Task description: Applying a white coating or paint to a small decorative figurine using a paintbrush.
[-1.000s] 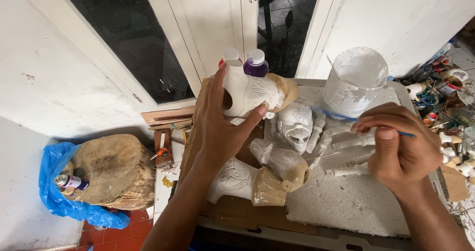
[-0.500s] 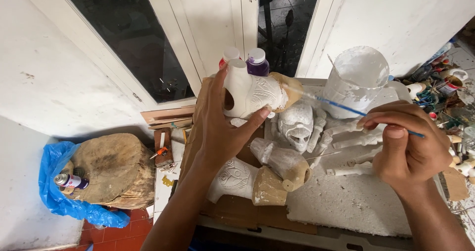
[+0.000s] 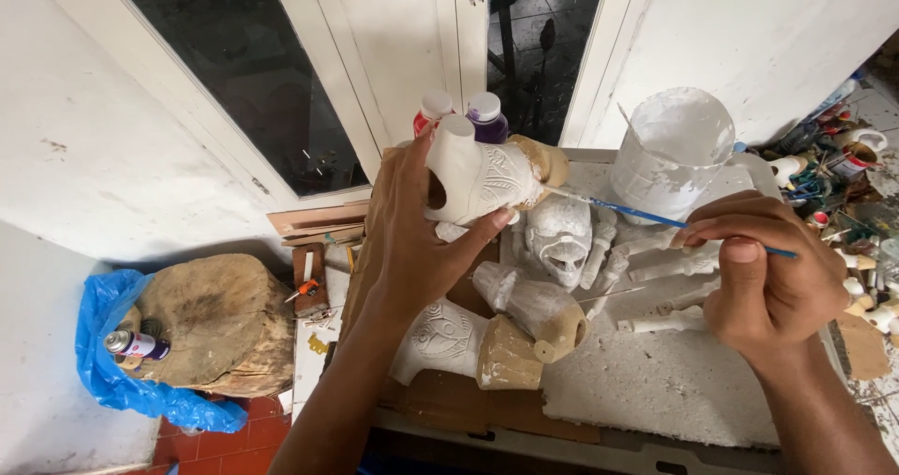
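Observation:
My left hand (image 3: 417, 236) grips a white carved figure piece (image 3: 478, 180) with a tan end, held up above the workbench. In my right hand (image 3: 763, 274) is a thin blue-handled paintbrush (image 3: 646, 215), and its tip touches the tan end of the held piece. Below the held piece lie a white carved head (image 3: 559, 236), a white and tan limb piece (image 3: 468, 344) and another small carved piece (image 3: 529, 305).
A white paint-coated bucket (image 3: 674, 152) stands at the back, with two small paint bottles (image 3: 487, 115) behind the held piece. More paint pots (image 3: 833, 171) crowd the right edge. White limb parts (image 3: 674, 264) lie on the white slab (image 3: 655, 391). A wood stump on blue plastic (image 3: 211, 325) sits left.
My right hand has moved the brush left, so its tip now reaches the tan end of the held piece. My left hand has tilted the piece slightly.

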